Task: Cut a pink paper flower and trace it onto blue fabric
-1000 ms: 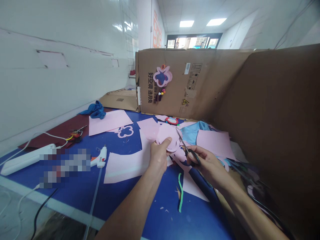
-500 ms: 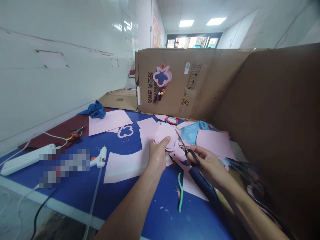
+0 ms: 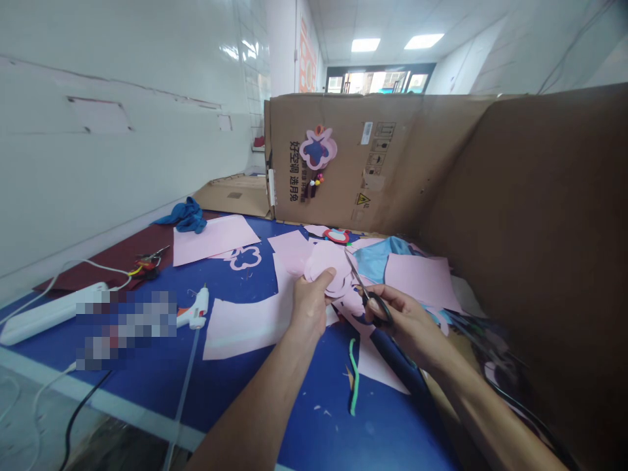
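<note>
My left hand [image 3: 313,302] pinches a pink paper cutout [image 3: 328,260] with a scalloped edge, thumb on top. In my right hand [image 3: 400,311] is a pair of scissors [image 3: 377,309] with black handles, fingers in the loops. The blades point up and away, close along the right edge of the cutout; whether they touch it I cannot tell. Beneath and around both hands lie pink paper sheets [image 3: 245,330]. A green fuzzy strip [image 3: 354,379] rests on the blue tabletop [image 3: 318,435] between my forearms.
To the left are a white glue gun [image 3: 199,307], a white power strip [image 3: 53,313] with cords, pliers [image 3: 147,261] and a blue cloth [image 3: 185,214]. A flower-shaped paper outline [image 3: 245,258] lies behind. Cardboard [image 3: 392,163] walls the back and right; light blue fabric [image 3: 380,258] is beyond the scissors.
Hardly anything differs. Both hands keep their places, with the cutout and the scissors held as before; the view has shifted very slightly.
</note>
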Action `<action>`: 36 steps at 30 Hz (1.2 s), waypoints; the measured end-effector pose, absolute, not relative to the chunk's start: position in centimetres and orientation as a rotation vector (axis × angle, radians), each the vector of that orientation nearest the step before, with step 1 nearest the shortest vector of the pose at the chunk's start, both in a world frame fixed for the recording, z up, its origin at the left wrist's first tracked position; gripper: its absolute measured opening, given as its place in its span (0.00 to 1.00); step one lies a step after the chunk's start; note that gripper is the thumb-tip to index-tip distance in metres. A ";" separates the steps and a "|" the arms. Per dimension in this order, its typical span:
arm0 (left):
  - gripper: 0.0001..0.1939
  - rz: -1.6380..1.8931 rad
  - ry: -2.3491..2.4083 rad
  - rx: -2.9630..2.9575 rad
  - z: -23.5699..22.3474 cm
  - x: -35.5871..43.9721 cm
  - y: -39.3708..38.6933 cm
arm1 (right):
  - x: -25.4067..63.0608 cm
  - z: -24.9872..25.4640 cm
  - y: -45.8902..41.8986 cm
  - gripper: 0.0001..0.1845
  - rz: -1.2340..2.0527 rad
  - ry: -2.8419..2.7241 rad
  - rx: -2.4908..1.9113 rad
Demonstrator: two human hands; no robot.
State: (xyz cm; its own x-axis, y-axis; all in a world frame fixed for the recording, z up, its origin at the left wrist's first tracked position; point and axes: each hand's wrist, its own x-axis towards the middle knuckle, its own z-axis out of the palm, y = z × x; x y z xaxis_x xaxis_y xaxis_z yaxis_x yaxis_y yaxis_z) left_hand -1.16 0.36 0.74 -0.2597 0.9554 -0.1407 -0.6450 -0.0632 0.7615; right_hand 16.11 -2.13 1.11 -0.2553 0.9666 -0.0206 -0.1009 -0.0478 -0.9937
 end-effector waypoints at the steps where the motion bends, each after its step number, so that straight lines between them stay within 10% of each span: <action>1: 0.25 1.637 0.885 0.483 0.7 -1.1 0.3 | 16.1 1.1 -2.1 0.30 1.467 -1.299 -1.024; 36: 0.24 1.618 0.880 0.476 1.1 -1.7 0.3 | 16.6 0.7 -1.9 0.28 1.446 -1.360 -1.014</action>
